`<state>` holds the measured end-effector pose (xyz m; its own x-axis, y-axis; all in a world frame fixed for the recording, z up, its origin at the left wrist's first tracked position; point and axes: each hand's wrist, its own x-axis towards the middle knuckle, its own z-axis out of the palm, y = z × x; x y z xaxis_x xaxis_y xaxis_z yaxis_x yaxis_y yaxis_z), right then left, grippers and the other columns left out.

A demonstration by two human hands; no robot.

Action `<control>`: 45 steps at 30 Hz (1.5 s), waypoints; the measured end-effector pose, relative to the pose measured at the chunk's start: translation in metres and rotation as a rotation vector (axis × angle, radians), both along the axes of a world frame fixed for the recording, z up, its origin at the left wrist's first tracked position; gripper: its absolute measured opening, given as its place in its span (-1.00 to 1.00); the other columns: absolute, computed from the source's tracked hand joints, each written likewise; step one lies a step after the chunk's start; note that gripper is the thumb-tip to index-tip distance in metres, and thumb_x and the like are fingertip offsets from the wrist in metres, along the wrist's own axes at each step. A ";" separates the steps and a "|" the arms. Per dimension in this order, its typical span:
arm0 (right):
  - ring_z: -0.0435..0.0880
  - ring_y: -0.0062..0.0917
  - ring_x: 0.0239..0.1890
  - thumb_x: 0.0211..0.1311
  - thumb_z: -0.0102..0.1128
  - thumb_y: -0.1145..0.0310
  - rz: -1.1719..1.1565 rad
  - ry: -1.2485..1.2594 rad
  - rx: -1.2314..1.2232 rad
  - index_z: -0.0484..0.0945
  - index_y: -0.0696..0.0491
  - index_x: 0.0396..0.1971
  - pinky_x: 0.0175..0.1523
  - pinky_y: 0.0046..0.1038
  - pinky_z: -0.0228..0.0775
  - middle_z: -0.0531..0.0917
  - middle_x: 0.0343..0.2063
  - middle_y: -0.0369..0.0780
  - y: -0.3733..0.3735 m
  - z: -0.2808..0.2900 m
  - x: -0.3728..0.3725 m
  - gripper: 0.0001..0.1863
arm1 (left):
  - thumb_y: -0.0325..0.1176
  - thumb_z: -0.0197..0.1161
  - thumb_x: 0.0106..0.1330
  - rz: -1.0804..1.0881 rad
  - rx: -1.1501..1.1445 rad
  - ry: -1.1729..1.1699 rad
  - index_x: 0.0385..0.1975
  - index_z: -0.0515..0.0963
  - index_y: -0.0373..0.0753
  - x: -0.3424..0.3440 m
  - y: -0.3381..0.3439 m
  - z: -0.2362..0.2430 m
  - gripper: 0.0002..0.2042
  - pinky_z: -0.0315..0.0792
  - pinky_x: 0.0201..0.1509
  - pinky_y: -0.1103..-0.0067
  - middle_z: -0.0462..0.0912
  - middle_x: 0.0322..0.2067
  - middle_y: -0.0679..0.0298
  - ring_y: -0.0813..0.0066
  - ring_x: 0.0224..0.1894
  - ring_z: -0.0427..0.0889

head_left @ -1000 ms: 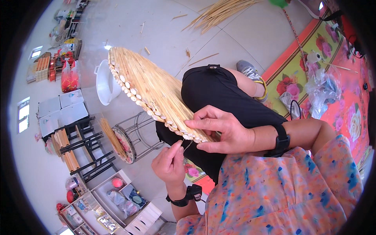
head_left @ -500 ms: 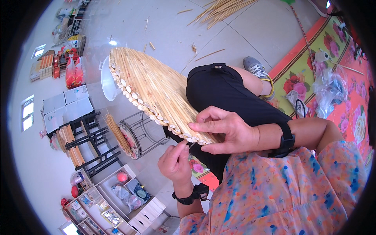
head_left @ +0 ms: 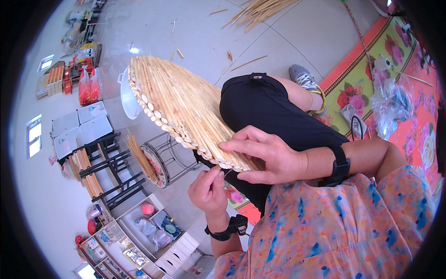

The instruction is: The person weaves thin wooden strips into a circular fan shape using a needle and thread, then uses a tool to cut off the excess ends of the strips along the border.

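Observation:
A long fan-like mat of pale straw stalks (head_left: 176,97), with a row of cut round ends along its lower left edge, rests over my black-clad leg (head_left: 260,111). My right hand (head_left: 272,158) grips its near end, fingers over the stalks and thumb at the edge. Just below that edge my left hand (head_left: 208,188) is closed in a pinch on a thin strand, mostly hidden by the fingertips and close against the mat.
Loose stalks (head_left: 265,11) lie on the tiled floor (head_left: 306,42). A white basin (head_left: 130,104), a round stool (head_left: 158,165) with stalks, stacked folding furniture (head_left: 97,158) and shelves (head_left: 144,246) are at the left. A floral mat (head_left: 353,97) with plastic bags (head_left: 390,104) is at the right.
The view has shifted slightly since a second ago, moving the scene a little rightward in the picture. Both hands keep almost the same grip and place on the straw mat.

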<state>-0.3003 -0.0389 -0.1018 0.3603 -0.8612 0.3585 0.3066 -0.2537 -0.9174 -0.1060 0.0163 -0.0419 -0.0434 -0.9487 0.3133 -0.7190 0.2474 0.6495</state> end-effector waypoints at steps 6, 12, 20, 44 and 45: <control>0.58 -0.38 -0.28 -0.05 0.41 0.44 -0.012 0.030 -0.054 0.46 -0.10 0.23 -0.19 -0.46 0.51 0.45 -0.11 -0.18 -0.001 -0.002 0.000 -0.28 | -0.57 0.33 0.18 -0.023 -0.011 -0.052 -0.25 0.63 -0.34 0.001 -0.001 0.003 -0.85 0.17 -0.62 0.64 0.44 -0.69 0.26 0.55 -0.71 0.35; 0.54 -0.46 -0.29 -0.05 0.41 0.47 0.019 0.012 -0.025 0.47 -0.15 0.24 -0.20 -0.51 0.48 0.43 -0.15 -0.22 -0.003 -0.002 -0.002 -0.27 | -0.57 0.33 0.17 -0.057 0.000 -0.065 -0.27 0.62 -0.35 0.005 -0.005 0.004 -0.86 0.16 -0.62 0.63 0.45 -0.69 0.25 0.54 -0.70 0.35; 0.49 -0.52 -0.30 -0.04 0.39 0.55 0.049 -0.114 0.017 0.44 -0.18 0.27 -0.21 -0.54 0.44 0.41 -0.15 -0.24 -0.001 -0.005 0.004 -0.23 | -0.59 0.32 0.19 0.053 0.025 0.113 -0.29 0.62 -0.37 -0.003 0.000 -0.010 -0.89 0.21 -0.58 0.65 0.46 -0.66 0.25 0.57 -0.65 0.39; 0.56 -0.45 -0.38 -0.03 0.39 0.46 0.000 0.032 -0.058 0.45 -0.12 0.25 -0.28 -0.51 0.50 0.45 -0.14 -0.19 0.001 0.001 0.004 -0.27 | -0.50 0.30 0.25 0.051 0.031 0.022 -0.30 0.58 -0.33 -0.006 -0.001 0.002 -0.92 0.27 -0.58 0.63 0.48 -0.65 0.23 0.52 -0.65 0.45; 0.56 -0.45 -0.38 -0.03 0.39 0.46 -0.002 0.032 -0.057 0.45 -0.12 0.25 -0.28 -0.51 0.50 0.45 -0.14 -0.19 0.001 0.001 0.004 -0.27 | -0.52 0.31 0.24 0.039 0.038 -0.029 -0.31 0.58 -0.33 -0.006 -0.003 0.005 -0.92 0.27 -0.58 0.62 0.48 -0.65 0.24 0.52 -0.65 0.45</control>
